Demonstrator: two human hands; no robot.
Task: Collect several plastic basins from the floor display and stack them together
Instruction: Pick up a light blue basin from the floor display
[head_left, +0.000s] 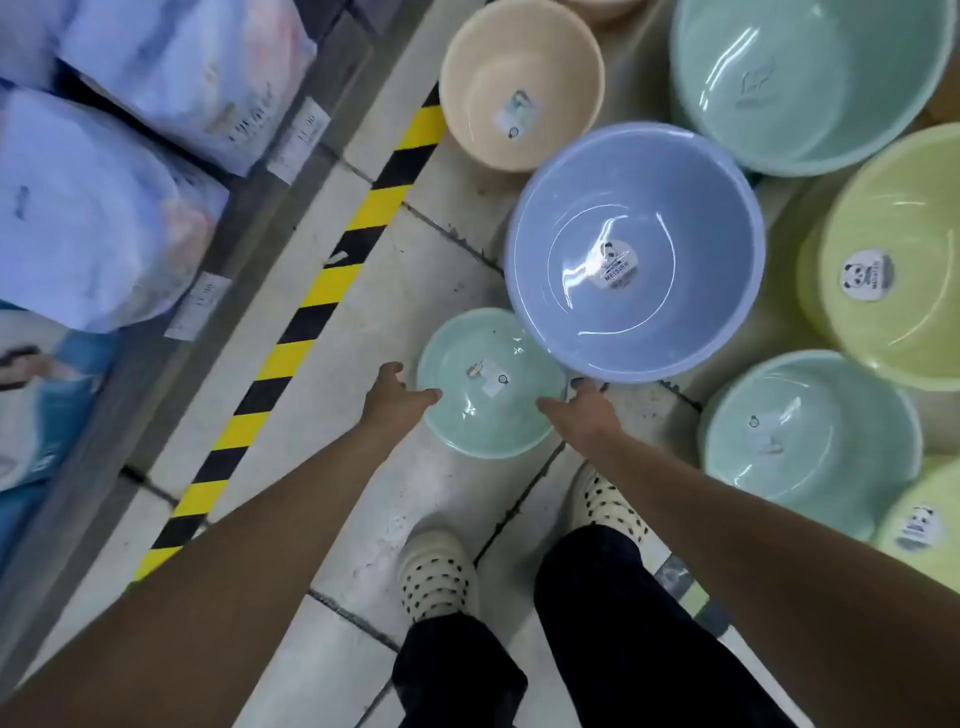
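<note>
I am reaching my left hand (400, 397) and right hand (584, 410), both loosely open and holding nothing, to opposite sides of the green basin (491, 415) on the near floor (363, 291). It is looking light, stiff and slick, so I'd grip under the rim.

Pale tiled floor (363, 322); yellow-black tape (330, 285); shelving (130, 415)
</note>
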